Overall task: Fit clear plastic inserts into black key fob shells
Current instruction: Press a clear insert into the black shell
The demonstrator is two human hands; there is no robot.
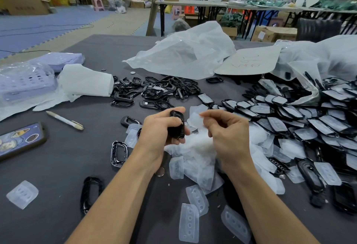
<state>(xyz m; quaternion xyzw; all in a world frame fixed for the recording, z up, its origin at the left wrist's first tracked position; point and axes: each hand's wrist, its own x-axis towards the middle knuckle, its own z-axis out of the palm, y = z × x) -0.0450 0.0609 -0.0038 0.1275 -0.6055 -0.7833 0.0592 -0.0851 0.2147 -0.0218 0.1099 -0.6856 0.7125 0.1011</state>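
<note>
A black oval plastic key fob shell (pixel 176 126) is gripped upright in the left hand (pixel 161 131), with the fingers curled round it, above the middle of the dark grey worktop (pixel 58 176). Just beside it, a clear, frosted plastic insert (pixel 194 118) is pinched between the thumb and fingertips of the right hand (pixel 229 133); shell and insert are close, but whether they touch cannot be told. A loose pile of clear inserts (pixel 195 153) is spread beneath both hands, toward the near edge. A heap of empty black shells (pixel 158 89) is seen further back at the middle, and a large heap of shells already fitted with inserts (pixel 309 124) is banked along the right edge. A cream pen (pixel 64 120) and a phone in a patterned case (pixel 21 140) are laid near the left edge
</note>
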